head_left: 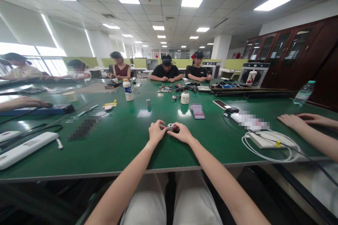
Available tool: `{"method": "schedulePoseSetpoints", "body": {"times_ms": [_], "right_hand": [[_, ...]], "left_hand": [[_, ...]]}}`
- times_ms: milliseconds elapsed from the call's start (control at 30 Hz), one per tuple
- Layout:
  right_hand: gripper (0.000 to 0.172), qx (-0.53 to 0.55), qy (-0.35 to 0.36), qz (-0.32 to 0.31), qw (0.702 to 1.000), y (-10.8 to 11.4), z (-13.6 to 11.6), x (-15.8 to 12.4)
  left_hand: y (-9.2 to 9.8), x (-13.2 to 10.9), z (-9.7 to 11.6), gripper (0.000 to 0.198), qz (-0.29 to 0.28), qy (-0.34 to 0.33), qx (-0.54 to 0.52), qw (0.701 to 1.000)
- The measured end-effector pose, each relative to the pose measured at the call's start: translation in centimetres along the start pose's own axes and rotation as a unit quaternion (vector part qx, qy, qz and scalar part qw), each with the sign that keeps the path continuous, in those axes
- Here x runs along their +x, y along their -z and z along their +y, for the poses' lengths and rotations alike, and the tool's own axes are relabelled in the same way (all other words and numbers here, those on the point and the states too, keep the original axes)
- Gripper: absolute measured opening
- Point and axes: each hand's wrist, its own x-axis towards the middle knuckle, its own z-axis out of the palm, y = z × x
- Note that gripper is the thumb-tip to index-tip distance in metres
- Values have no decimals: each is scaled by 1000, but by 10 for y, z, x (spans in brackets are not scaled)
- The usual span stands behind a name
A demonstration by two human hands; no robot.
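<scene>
Between my two hands, low over the green table (126, 147), is a small silver metal cylinder (170, 126), which looks like a small motor, with a round top that has a dark centre. My left hand (157, 132) pinches it from the left with thumb and fingers. From the right, the thumb and fingers of my right hand (182, 133) close around it. The fingers partly cover its sides. Farther out on the table stands another small grey cylinder (148, 102). Beyond my right hand is a white jar (185, 97) with small dark metal parts (174, 97) beside it.
A white bottle (128, 90), a paper cup (70, 96) and a power strip (29, 149) are to the left. A phone (221, 104), white cables (293, 154) and a water bottle (304, 93) lie right. A drill (188, 88) sits farther back. Several people surround the table; a neighbour's hands (295, 121) rest right.
</scene>
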Motion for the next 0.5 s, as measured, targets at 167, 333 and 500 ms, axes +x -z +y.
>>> {"method": "schedulePoseSetpoints", "body": {"times_ms": [167, 333, 500], "right_hand": [[37, 5, 3, -1, 1000, 0, 0, 0], [38, 5, 5, -4, 1000, 1, -2, 0], [39, 0, 2, -3, 1000, 1, -1, 0]], "left_hand": [[-4, -2, -11, 30, -28, 4, 12, 1000], [-3, 0, -7, 23, -23, -41, -3, 999], [1, 1, 14, 12, 50, -36, -88, 994]]}}
